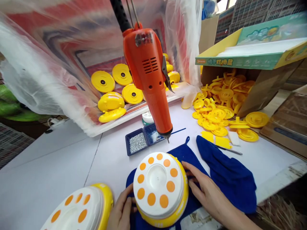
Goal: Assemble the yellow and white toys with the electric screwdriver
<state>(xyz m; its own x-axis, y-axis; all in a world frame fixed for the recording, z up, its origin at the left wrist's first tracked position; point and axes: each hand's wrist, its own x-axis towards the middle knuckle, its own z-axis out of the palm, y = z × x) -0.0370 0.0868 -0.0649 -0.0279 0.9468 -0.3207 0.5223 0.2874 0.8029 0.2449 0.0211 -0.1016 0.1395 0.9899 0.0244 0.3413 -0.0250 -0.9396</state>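
Here we go, both my hands are on the round toy shell (159,188), white on top with a ring of orange dots and a yellow rim, and it's sitting on a blue cloth (184,155). My left hand (122,207) cups its near side, fingers partly hidden behind it. My right hand (208,195) comes in spread wide, fingertips (185,166) pressing at the yellow rim. Right above, an orange electric tool (146,67) hangs tip-down, its metal point just over a blue tray (138,150) of silver grit. A second dotted shell (76,207) sits down to my left. Off to the right, a heap of yellow plastic parts (216,108) spills from a cardboard box (261,89), with a craft knife (229,149) lying close by. Farther back, yellow discs (122,74) sit on a white tray (134,116).
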